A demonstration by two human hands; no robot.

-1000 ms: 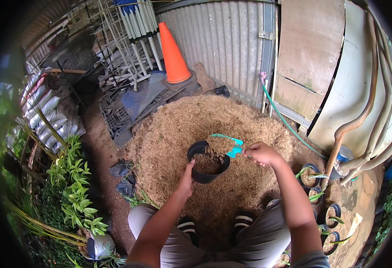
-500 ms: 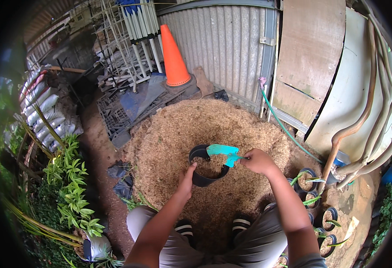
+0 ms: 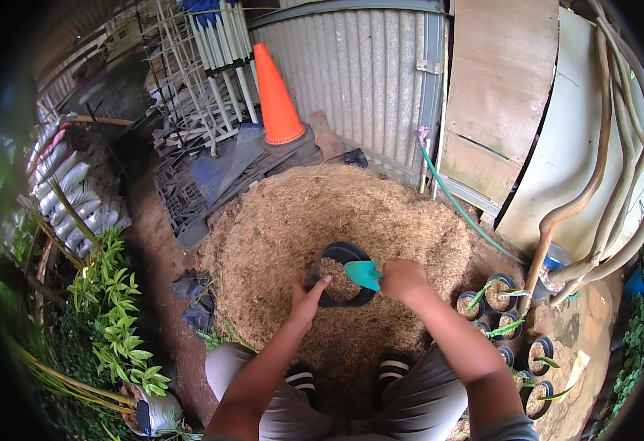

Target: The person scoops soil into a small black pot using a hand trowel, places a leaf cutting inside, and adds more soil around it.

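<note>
Head view, and we have our right hand (image 3: 404, 281) wrapped round the handle end of a teal trowel (image 3: 363, 274), its blade over the black pot (image 3: 344, 251), whose rim our left hand (image 3: 306, 303) pinches. We judge it part filled (bare wall shows above the brown mix (image 3: 335, 278)), room left, before the mound (image 3: 285, 213), potted plants (image 3: 548, 361) off right.

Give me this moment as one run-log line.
left hand: holds round black pot at rim | right hand: holds teal trowel, blade over pot | contents: loose brown material
</note>
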